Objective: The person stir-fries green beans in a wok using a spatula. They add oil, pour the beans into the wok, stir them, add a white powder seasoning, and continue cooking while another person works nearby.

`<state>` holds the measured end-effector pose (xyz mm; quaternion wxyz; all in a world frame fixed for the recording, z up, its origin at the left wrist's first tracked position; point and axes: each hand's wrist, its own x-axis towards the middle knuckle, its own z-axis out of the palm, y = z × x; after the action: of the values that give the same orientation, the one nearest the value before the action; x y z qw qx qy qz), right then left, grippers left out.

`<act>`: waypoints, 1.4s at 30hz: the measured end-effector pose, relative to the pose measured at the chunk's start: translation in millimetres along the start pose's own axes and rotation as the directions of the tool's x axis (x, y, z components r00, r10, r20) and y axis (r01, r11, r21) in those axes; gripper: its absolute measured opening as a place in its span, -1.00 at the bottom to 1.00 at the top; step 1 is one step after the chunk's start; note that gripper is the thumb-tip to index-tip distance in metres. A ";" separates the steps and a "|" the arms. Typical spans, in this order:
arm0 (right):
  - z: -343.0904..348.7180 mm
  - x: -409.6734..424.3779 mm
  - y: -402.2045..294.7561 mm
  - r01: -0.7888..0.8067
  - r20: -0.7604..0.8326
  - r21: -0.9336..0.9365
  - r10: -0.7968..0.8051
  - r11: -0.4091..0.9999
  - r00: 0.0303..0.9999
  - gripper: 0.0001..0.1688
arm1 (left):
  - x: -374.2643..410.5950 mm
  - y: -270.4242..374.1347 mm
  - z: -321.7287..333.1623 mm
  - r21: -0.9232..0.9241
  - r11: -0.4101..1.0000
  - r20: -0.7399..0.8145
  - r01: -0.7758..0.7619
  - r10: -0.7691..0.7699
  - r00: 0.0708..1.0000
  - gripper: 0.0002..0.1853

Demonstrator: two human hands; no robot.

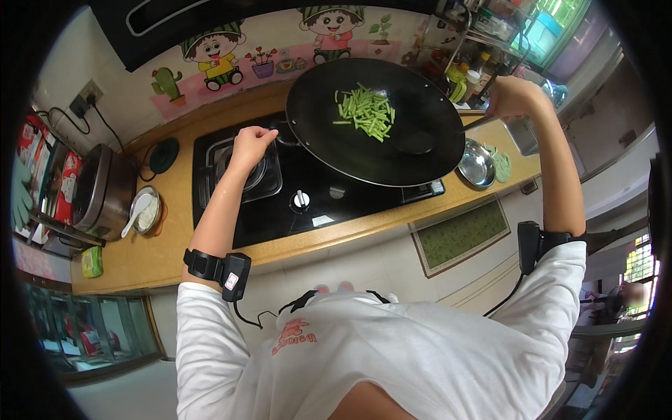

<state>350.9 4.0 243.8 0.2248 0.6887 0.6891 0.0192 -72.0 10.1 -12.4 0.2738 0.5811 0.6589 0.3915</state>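
A large black wok point(336, 152) sits over the right part of the black glass gas hob point(268, 220). Cut green beans point(367, 113) lie heaped in its middle. My right hand point(517, 98) is closed around the handle of a dark spatula point(478, 123), whose blade rests in the wok, right of the beans. By the wok's left side handle point(287, 135) is my left hand point(253, 145), its thumb and fingers drawn together. Whether those fingertips grip the handle is unclear. The left burner point(252, 176) lies beneath that hand, partly hidden.
Right of the hob stand a shiny metal bowl point(476, 164) and a green cloth point(500, 164). Bottles point(472, 81) fill the back right corner. At left are a rice cooker point(102, 194), a bowl of white food point(149, 212) with a white spoon point(134, 220), and a round dark lid point(164, 153).
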 end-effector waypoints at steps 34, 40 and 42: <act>89.8 -13.9 -26.9 0.175 -0.299 0.370 -0.061 0.913 0.952 -0.56 | -2.4 4.8 -3.5 -0.123 0.992 0.089 0.032 -0.021 0.996 -0.74; 115.9 -11.2 -47.9 0.213 -0.366 0.364 -0.071 0.907 0.928 -0.55 | -1.5 6.2 -2.8 -0.160 0.987 0.079 -0.021 0.034 0.996 -0.73; 111.4 -12.9 -59.2 0.178 -0.373 0.434 -0.003 0.883 0.928 -0.57 | -4.9 9.1 -3.2 -0.191 0.982 0.074 -0.017 0.031 0.997 -0.72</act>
<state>332.0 -42.9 127.4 -0.0751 0.6732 0.7351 -0.0289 -68.7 4.9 -3.6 0.3482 0.5747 0.6006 0.4333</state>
